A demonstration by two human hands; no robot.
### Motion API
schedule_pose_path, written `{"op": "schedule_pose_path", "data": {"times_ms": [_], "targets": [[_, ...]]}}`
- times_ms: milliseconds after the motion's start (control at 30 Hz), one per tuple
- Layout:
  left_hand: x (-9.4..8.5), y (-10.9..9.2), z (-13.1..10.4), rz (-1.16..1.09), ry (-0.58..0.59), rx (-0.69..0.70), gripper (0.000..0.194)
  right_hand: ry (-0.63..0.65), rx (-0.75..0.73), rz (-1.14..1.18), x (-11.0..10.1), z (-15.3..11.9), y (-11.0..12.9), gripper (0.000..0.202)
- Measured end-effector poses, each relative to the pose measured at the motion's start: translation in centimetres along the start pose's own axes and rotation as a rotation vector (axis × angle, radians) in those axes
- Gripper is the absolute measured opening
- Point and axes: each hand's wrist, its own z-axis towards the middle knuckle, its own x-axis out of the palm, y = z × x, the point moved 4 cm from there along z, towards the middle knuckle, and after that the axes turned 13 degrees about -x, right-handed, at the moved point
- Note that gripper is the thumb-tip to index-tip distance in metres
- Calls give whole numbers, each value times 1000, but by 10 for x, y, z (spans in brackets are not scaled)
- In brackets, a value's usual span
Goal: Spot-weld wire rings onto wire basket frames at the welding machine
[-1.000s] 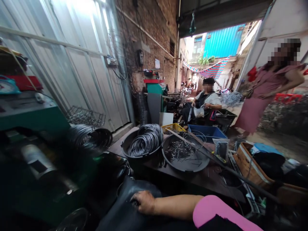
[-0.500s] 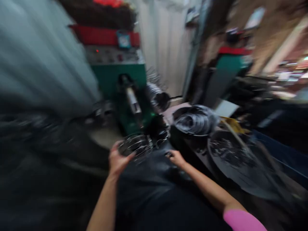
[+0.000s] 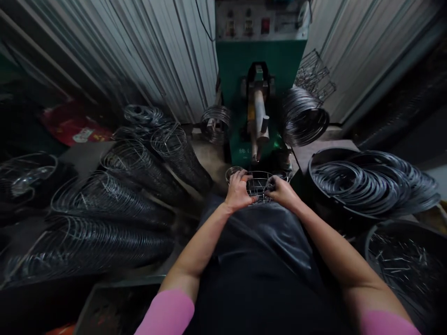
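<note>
The person holds a small round wire basket (image 3: 259, 186) over the lap, just in front of a green machine (image 3: 260, 83) that stands against a corrugated metal wall (image 3: 167, 51). The left hand (image 3: 238, 191) grips the basket's left rim, its fingers (image 3: 242, 177) curled together over the top wire. The right hand (image 3: 282, 191) takes the opposite side, its fingers (image 3: 271, 186) bent and closed on the right rim, so the basket sits between both hands, level and with its open side up. A dark apron (image 3: 258, 242) covers the lap under the forearms, and pink sleeves (image 3: 167, 312) show near the bottom edge. A metal arm (image 3: 257, 116) slopes down the front of the machine toward the basket, ending just above it. To the person's right a black tub (image 3: 323, 160) holds a heap of wire rings (image 3: 370, 181), and another bundle of rings (image 3: 303, 118) leans beside the machine. Lower right, a second tub (image 3: 405, 265) holds short wire pieces. To the left, long stacks of nested wire baskets (image 3: 104, 209) lie on their sides across the floor. Whether the basket touches the machine cannot be told.
</note>
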Motion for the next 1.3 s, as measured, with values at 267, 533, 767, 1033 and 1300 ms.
{"op": "schedule_pose_path", "data": {"times_ms": [267,533,767,1033,1300], "targets": [[10,6,4,-70,33,-25,66,-32,-292,160,23,-10,-13,18],[15,20,16,-141,67,-90,66,141,-414,64,23,1,-18,27],[21,31,29,-184,98,-117,64,163,-412,-16,29,15,-24,33],[22,36,47,-216,120,-105,64,176,-407,-84,24,26,-23,38],[25,37,69,-235,101,-142,65,129,-410,-112,18,49,-31,36]]}}
